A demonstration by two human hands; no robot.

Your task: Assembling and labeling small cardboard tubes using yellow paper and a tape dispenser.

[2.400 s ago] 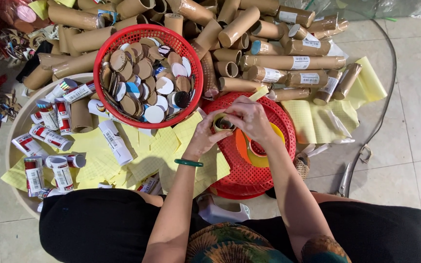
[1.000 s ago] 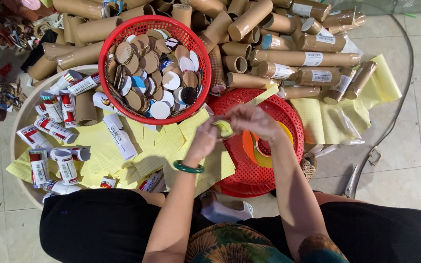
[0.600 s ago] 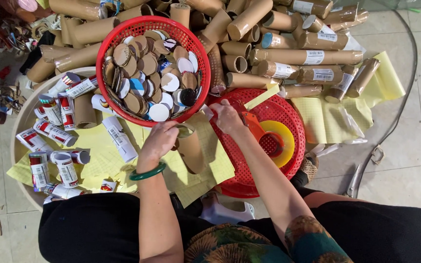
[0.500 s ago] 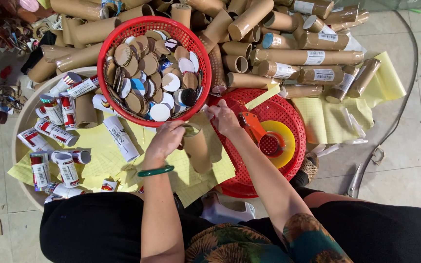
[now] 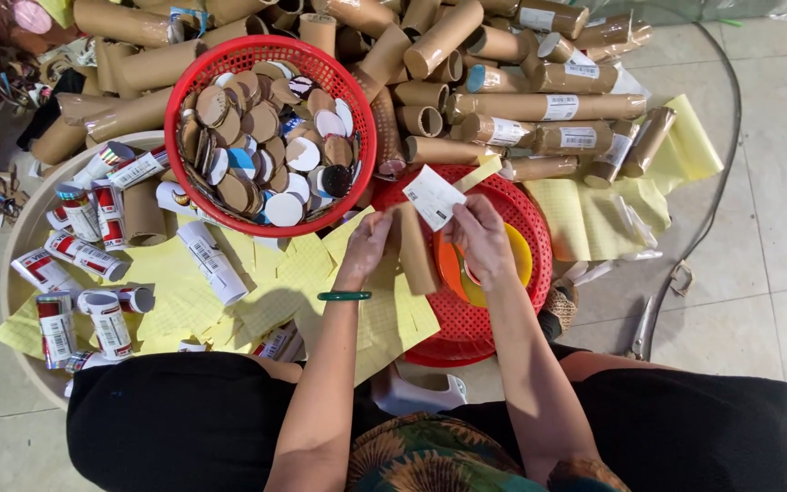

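A: From the head view, what do the hands hold?

B: The left hand (image 5: 366, 246) has its fingers closed round a brown cardboard tube (image 5: 414, 248), held nearly upright and tilted a little, just above the left rim of the flat red basket (image 5: 466, 337). A green bangle (image 5: 344, 296) sits on that wrist.

A: And the other one?

B: The right hand (image 5: 480, 239) pinches a small white label (image 5: 434, 197) between its fingers, just beside the tube's upper end; whether label and tube touch I cannot tell.

A: How does the tube look?

B: Plain brown, bare of any sticker, short and narrow, its top end hidden behind the label.

A: What lies around?

B: A round red basket (image 5: 195, 100) full of brown and white cardboard discs (image 5: 270, 137) stands up-left of the hands. Behind it lies a pile of long brown tubes (image 5: 539, 107), several with white stickers. Yellow sheets (image 5: 275, 273) spread on the floor, and red-and-white labelled tubes (image 5: 84, 255) lie in a pale round tray (image 5: 20, 237) at the left.
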